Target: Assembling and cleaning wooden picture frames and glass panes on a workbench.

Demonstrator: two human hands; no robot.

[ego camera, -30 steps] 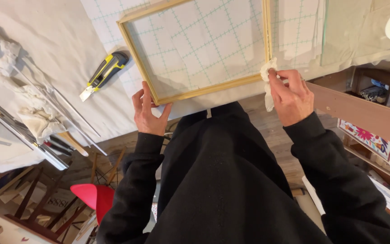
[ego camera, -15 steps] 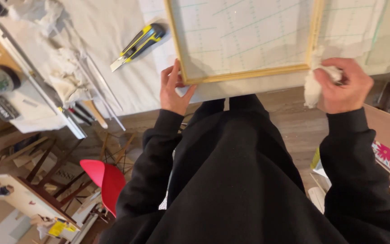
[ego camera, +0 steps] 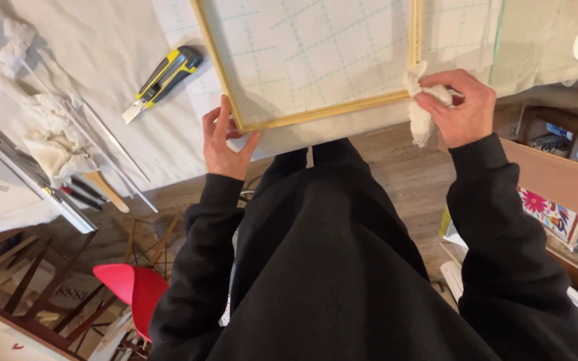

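Your left hand (ego camera: 225, 137) lies flat at the near left corner of the frame (ego camera: 316, 110), the fingers straight and a little spread, the thumb against the outer edge; it presses there and closes on nothing. Your right hand (ego camera: 459, 107) is bent at the wrist and is closed tightly on one white rag (ego camera: 419, 100), which touches the near right corner of the frame. There is one frame, of light wood, and it lies on the white cloth (ego camera: 102, 53) of the table, at its near edge, over a sheet with green grid lines. One yellow and black knife (ego camera: 162, 80) lies just left of the frame. One red chair (ego camera: 132, 287) stands below on the floor.
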